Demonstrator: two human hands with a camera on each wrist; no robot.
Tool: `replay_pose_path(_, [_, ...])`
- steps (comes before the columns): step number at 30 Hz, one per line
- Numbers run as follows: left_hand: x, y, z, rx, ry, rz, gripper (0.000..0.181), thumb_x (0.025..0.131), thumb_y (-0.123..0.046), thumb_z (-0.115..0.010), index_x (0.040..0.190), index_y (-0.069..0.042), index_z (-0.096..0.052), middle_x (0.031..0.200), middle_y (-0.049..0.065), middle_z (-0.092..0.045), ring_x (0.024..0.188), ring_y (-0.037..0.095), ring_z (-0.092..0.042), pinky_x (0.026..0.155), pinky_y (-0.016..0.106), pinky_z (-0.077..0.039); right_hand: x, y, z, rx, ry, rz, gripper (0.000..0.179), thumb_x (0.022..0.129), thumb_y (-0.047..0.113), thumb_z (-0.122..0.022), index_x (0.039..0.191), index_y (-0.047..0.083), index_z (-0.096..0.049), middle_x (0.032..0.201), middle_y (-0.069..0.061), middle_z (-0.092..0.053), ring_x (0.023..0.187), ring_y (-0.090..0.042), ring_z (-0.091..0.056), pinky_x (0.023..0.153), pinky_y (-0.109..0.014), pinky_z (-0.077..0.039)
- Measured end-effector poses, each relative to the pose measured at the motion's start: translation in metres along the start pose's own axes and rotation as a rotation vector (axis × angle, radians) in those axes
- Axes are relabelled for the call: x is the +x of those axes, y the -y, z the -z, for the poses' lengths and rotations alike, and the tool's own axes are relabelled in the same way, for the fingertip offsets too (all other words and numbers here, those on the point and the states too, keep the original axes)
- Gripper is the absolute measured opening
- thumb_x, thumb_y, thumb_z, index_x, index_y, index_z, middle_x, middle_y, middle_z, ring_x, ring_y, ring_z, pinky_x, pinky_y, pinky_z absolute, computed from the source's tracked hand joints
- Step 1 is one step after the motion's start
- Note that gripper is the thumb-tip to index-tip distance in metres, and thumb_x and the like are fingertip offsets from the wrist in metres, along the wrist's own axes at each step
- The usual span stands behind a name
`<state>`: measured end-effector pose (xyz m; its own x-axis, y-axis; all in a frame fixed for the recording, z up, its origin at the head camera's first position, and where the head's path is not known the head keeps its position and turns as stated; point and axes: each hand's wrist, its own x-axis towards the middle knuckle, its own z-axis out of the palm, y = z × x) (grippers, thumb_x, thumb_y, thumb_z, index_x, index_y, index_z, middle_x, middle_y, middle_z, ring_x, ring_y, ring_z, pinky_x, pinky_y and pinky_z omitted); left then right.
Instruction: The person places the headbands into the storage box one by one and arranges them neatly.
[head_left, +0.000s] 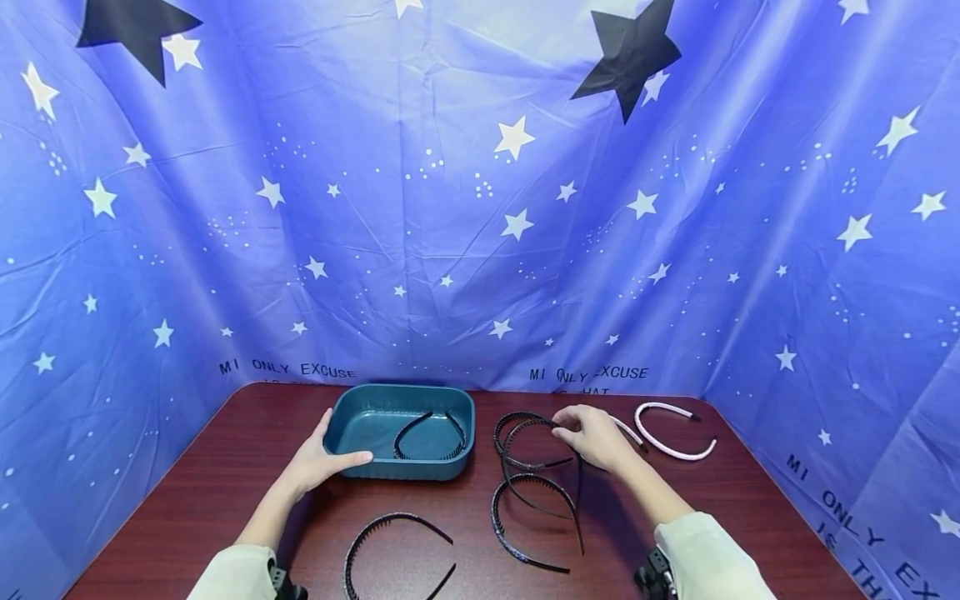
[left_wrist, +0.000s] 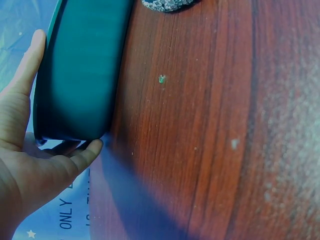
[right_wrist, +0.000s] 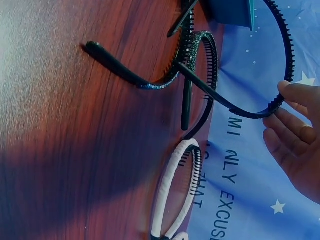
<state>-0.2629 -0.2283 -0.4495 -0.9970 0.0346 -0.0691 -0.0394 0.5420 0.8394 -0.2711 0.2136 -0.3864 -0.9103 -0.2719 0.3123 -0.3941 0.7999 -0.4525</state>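
My left hand (head_left: 318, 458) rests spread around the left end of a teal plastic bin (head_left: 397, 469), thumb along the near rim and fingers against the end wall. Inside the bin, toward its right, lie black toothed headbands (head_left: 401, 437). My right hand (head_left: 596, 437) pinches a black toothed headband (right_wrist: 288, 45) between thumb and fingers, raised over the right side of the table. Below it are a dark glittery headband (head_left: 497, 525) and another black headband (head_left: 498, 429). In the right wrist view, a white headband (right_wrist: 167, 185) lies below the held one.
Another white headband (head_left: 642, 429) lies at the table's back right. A black toothed headband (head_left: 352, 554) sits near the front edge, below the bin. A blue star-patterned curtain (head_left: 465, 208) surrounds the back and sides of the brown table (head_left: 195, 500).
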Motion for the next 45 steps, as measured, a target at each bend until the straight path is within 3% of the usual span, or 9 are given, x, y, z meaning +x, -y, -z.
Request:
replay_pose_path(18, [0.000, 0.000, 0.000, -0.002, -0.003, -0.002, 0.120, 0.072, -0.046, -0.076, 0.151, -0.013, 0.008, 0.156, 0.021, -0.004, 0.140, 0.044, -0.013, 0.109, 0.062, -0.021, 0.005, 0.013, -0.011, 0.142, -0.046, -0.089, 0.014, 0.082, 0.016, -0.070, 0.094, 0.007, -0.069, 0.076, 0.001, -0.066, 0.068, -0.007, -0.056, 0.062, -0.022, -0.045])
replay_pose_path(36, [0.000, 0.000, -0.001, -0.003, -0.006, -0.005, 0.119, 0.073, -0.046, -0.076, 0.151, -0.014, 0.008, 0.156, 0.021, -0.005, 0.141, 0.043, -0.013, 0.109, 0.062, -0.021, 0.015, 0.027, -0.019, 0.176, -0.117, -0.147, 0.015, 0.080, 0.018, -0.072, 0.092, 0.008, -0.070, 0.072, 0.002, -0.065, 0.066, -0.007, -0.055, 0.062, -0.023, -0.043])
replay_pose_path(45, [0.000, 0.000, -0.001, -0.011, -0.002, -0.003, 0.119, 0.073, -0.046, -0.076, 0.151, -0.015, 0.008, 0.157, 0.020, -0.004, 0.141, 0.043, -0.012, 0.109, 0.062, -0.021, 0.019, 0.033, -0.024, 0.242, -0.118, -0.180, 0.017, 0.081, 0.017, -0.072, 0.093, 0.006, -0.070, 0.069, 0.000, -0.063, 0.050, -0.008, -0.052, 0.050, -0.022, -0.044])
